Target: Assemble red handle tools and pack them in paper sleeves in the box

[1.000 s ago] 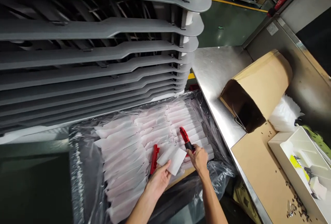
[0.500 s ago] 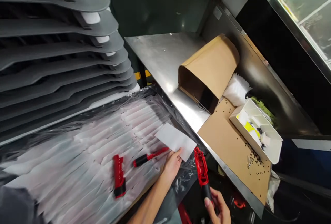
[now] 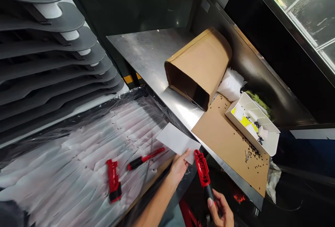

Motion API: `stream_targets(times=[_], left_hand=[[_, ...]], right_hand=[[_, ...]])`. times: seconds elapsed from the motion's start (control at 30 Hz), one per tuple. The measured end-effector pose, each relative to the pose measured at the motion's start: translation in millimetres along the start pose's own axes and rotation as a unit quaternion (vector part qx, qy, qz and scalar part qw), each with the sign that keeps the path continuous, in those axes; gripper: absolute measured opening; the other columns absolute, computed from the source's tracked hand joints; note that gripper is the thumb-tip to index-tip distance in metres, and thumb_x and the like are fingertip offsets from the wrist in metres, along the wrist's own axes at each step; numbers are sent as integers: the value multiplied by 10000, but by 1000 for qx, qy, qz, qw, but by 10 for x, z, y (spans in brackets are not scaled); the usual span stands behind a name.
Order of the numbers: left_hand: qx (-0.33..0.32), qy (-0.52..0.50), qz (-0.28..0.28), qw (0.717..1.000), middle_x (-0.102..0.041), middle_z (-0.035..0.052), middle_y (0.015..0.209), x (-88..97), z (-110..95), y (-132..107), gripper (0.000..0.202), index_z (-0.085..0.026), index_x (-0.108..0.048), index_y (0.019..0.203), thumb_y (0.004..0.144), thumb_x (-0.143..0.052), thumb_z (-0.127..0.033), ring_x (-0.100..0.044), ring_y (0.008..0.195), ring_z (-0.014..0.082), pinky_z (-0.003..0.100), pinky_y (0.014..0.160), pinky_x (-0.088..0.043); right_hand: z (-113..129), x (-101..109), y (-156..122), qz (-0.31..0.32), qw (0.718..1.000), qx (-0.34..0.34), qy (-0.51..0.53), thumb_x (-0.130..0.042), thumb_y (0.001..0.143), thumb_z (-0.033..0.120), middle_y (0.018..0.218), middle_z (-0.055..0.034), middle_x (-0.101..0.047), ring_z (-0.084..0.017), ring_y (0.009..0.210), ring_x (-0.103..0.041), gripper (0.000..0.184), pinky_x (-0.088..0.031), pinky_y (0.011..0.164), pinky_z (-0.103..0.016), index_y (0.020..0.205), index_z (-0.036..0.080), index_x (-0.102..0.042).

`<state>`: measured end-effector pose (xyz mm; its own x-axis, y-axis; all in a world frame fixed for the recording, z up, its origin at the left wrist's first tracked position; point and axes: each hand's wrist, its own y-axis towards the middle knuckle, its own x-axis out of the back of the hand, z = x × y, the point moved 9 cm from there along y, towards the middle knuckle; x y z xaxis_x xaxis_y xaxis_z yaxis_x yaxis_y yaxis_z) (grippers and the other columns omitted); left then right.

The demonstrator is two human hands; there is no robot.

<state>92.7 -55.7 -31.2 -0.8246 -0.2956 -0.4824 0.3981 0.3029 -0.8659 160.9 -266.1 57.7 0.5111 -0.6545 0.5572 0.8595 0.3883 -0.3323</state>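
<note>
My left hand (image 3: 180, 166) pinches a flat white sheet (image 3: 174, 139) by its near corner, above the edge of a box lined with clear plastic. In my right hand (image 3: 221, 207) is a red and black plastic housing half (image 3: 202, 169), gripped by its black handle, its hollow ribbed inside facing up. The top of the housing half is close to the sheet's right corner. Two similar red and black parts, one broad (image 3: 113, 181) and one seen edge-on (image 3: 146, 158), lie on the rows of white-wrapped pieces (image 3: 86, 157) in the box.
A metal table (image 3: 141, 49) holds an open cardboard box (image 3: 201, 63), a stack of white sheets (image 3: 230, 84) and a cardboard sheet (image 3: 217, 125) with scattered small dark screws. On it sits a white bin (image 3: 272, 143) of small parts. Stacked grey trays (image 3: 52, 70) rise at the left.
The view has shifted to the right, so the table and trays appear further left. Both hands keep their holds; the housing half and sheet now appear slightly closer together.
</note>
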Motion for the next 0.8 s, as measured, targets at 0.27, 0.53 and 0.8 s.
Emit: stream_targets(times=[0.27,0.53,0.8], left_hand=[[-43,26,-2,999,-798,51,792,10,-88,30,164,-72,-715,1042,918,-617,-25,-741,674,153,203,637,-585],[-105,36,37,993,-812,96,960,0,-149,21,447,-101,-745,1011,628,-940,-228,-764,903,239,289,830,-594],[-29,45,115,992,-803,89,891,-50,-106,-6,422,-105,-742,912,612,-946,-319,-753,804,227,263,685,-583]], right_hand=[[148,107,31,-13,999,0,-31,-682,732,740,557,0,-593,-184,533,-575,571,-496,513,-263,972,237,-805],[228,165,23,-17,996,27,-82,-662,762,747,601,6,-614,-139,540,-524,628,-454,532,-229,1024,191,-790],[281,-130,1,74,997,15,-29,-636,792,734,657,-24,-661,-202,669,-627,601,-519,637,-264,1020,197,-780]])
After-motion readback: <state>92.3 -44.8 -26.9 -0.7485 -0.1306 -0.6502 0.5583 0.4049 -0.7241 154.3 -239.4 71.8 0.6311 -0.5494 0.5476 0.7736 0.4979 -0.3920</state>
